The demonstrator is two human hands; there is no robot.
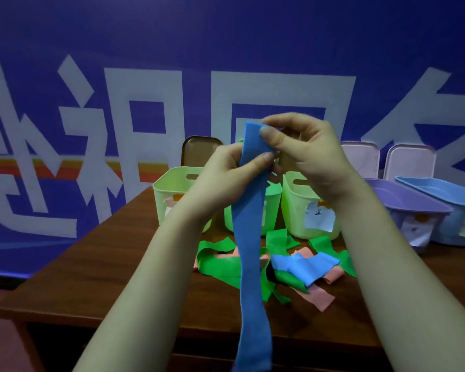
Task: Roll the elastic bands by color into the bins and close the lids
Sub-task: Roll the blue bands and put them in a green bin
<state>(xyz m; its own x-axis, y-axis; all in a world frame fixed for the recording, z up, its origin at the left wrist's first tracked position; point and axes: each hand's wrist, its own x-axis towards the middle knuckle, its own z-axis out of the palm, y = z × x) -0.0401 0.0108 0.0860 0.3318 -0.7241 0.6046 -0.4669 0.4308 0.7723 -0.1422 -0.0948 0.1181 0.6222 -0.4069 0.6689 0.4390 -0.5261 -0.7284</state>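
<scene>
Table [91, 264] before blue wall [226, 36] bears loose bands [220, 264]; left grip [226, 178] and right grip [306, 154] pinch blue band [250, 264].

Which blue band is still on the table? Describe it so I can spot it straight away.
On the brown table, look just in front of the pale green bins. The lying blue band sits crumpled right of centre, over green bands and beside pink ones. Unlike it, the other blue band hangs from the left hand and right hand.
</scene>
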